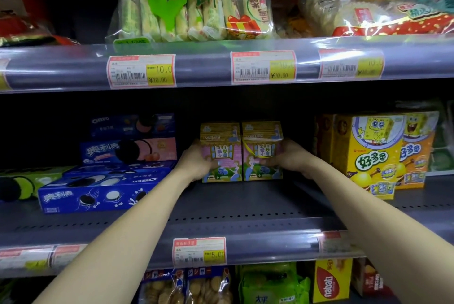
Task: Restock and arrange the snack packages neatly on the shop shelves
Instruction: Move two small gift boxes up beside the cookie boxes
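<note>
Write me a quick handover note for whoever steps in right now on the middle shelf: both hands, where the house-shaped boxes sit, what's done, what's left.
Left hand: grips the left house-shaped box from its outer side.
Right hand: grips the right house-shaped box from its outer side.
The two boxes stand upright, side by side and touching, faces forward, set well back on the middle shelf, between the Oreo boxes and the SpongeBob boxes.
Done: the pair is squared together.
Left: probably slide them forward toward the shelf edge above the 5.00 price tag, then release; the bare shelf in front may need more stock.
</note>
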`<action>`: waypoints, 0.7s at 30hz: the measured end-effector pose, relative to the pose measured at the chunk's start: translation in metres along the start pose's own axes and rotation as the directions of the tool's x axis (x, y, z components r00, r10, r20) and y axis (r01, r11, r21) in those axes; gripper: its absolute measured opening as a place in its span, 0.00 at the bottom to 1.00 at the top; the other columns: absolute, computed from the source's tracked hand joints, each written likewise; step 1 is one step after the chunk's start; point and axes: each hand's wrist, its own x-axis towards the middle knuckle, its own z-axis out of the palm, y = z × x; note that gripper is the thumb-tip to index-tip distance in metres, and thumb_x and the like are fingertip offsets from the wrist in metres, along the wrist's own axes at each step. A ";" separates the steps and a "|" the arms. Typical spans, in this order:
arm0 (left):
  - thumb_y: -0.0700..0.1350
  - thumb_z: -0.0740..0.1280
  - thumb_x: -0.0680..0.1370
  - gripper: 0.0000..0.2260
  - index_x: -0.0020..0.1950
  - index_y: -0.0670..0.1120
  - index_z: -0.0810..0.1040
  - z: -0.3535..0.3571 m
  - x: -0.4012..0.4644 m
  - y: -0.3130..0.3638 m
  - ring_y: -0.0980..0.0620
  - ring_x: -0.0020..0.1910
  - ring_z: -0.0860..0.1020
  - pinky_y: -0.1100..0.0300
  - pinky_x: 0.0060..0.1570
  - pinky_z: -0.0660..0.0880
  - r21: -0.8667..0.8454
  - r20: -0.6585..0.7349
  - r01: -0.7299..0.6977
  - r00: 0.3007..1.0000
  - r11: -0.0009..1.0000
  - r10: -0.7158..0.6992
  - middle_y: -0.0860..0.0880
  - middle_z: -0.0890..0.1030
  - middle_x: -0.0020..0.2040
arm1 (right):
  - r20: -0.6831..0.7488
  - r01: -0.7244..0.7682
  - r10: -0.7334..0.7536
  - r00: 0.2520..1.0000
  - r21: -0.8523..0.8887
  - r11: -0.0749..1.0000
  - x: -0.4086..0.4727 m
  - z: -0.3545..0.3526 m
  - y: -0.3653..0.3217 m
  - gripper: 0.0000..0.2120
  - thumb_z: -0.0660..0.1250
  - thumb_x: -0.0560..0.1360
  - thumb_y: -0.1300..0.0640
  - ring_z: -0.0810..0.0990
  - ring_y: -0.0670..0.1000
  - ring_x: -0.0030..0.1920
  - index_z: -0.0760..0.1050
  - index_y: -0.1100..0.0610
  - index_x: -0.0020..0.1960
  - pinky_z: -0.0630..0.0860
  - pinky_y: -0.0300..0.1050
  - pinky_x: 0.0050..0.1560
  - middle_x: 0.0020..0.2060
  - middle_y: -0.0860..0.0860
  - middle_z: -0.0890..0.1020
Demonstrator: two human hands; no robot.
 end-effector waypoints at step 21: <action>0.39 0.73 0.72 0.27 0.68 0.43 0.69 0.006 -0.003 0.000 0.48 0.59 0.77 0.59 0.56 0.73 -0.066 0.038 0.090 0.995 0.994 -0.087 0.46 0.78 0.61 | -0.013 -0.037 0.037 0.999 -0.069 0.997 -0.009 0.002 -0.005 0.25 0.75 0.69 0.59 0.77 0.52 0.62 0.73 0.54 0.64 0.72 0.50 0.65 0.61 0.52 0.79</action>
